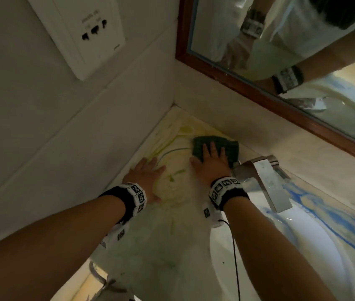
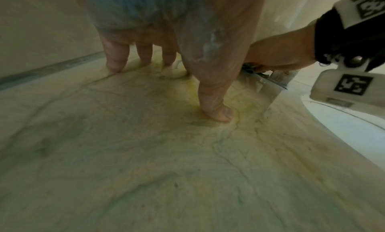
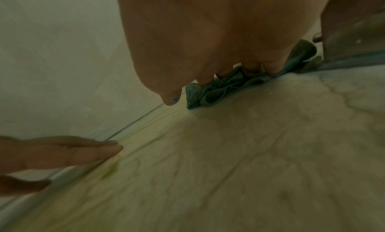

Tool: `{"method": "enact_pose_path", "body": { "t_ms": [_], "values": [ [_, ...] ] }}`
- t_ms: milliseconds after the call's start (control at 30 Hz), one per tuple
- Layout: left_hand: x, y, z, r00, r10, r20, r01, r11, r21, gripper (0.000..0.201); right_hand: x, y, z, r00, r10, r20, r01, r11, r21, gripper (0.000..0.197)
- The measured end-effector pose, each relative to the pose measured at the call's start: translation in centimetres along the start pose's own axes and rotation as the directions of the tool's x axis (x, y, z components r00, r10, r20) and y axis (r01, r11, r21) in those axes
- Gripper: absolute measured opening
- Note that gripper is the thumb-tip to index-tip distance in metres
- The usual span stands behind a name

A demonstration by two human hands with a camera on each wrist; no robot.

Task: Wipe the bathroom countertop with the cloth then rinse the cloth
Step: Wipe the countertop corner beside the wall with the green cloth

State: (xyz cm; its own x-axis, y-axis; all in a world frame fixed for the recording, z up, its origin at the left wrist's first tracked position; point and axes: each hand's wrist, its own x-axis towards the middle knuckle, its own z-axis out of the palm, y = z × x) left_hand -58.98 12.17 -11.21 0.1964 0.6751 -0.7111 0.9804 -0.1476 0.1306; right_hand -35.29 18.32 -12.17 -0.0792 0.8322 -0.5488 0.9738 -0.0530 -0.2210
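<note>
Right grip [image 1: 210,164] flat-fingered, pressing dark green waffle-weave cloth [image 1: 218,148] near pale veined marble table's [image 1: 157,235] back corner; left grip [image 1: 148,177] splayed, empty, bracing; likely best: even pressure, overlapping strokes dragging yellow-green smears [image 1: 175,173] toward white sink basin [image 1: 302,246].

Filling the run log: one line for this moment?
phase: wiping | right hand flat on green cloth near faucet | left hand flat on countertop | yellow-green streaks remain
</note>
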Motion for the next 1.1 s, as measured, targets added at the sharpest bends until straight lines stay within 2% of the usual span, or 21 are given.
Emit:
{"method": "enact_pose_path", "body": {
  "t_ms": [333,433,633,733,900,1000,1100],
  "values": [
    [0.0,-0.3,0.1,0.999,0.027,-0.037,-0.028,0.999,-0.027,0.109,-10.1,-1.5,5.2,0.993,-0.120,-0.006,0.119,0.989,-0.092,0.080],
    [0.0,-0.3,0.2,0.999,0.024,-0.041,-0.025,0.999,-0.040,0.110,-8.5,-1.0,4.1,0.996,-0.090,0.000,0.089,0.994,-0.070,0.074],
    [0.1,-0.3,0.3,0.999,0.012,-0.035,-0.013,1.000,-0.028,0.112,0.1,-0.7,0.4,1.000,-0.010,-0.007,0.010,1.000,-0.005,0.074],
    [0.4,-0.5,0.6,0.999,0.009,-0.047,-0.010,1.000,-0.025,0.113,0.8,-1.6,0.3,1.000,0.004,-0.025,-0.005,1.000,-0.017,0.076],
    [0.6,-0.7,1.1,0.997,0.010,-0.071,-0.013,0.999,-0.034,0.112,-4.8,-2.7,2.7,1.000,-0.029,-0.010,0.029,0.999,0.015,0.076],
    [0.8,-0.8,1.2,0.997,0.016,-0.070,-0.020,0.999,-0.049,0.111,-9.2,-2.5,5.3,0.994,-0.110,-0.006,0.109,0.991,-0.078,0.076],
    [0.9,-0.8,1.1,0.997,0.028,-0.074,-0.032,0.998,-0.063,0.112,-10.3,-1.6,5.9,0.989,-0.148,0.007,0.148,0.979,-0.137,0.075]
  ]
}}
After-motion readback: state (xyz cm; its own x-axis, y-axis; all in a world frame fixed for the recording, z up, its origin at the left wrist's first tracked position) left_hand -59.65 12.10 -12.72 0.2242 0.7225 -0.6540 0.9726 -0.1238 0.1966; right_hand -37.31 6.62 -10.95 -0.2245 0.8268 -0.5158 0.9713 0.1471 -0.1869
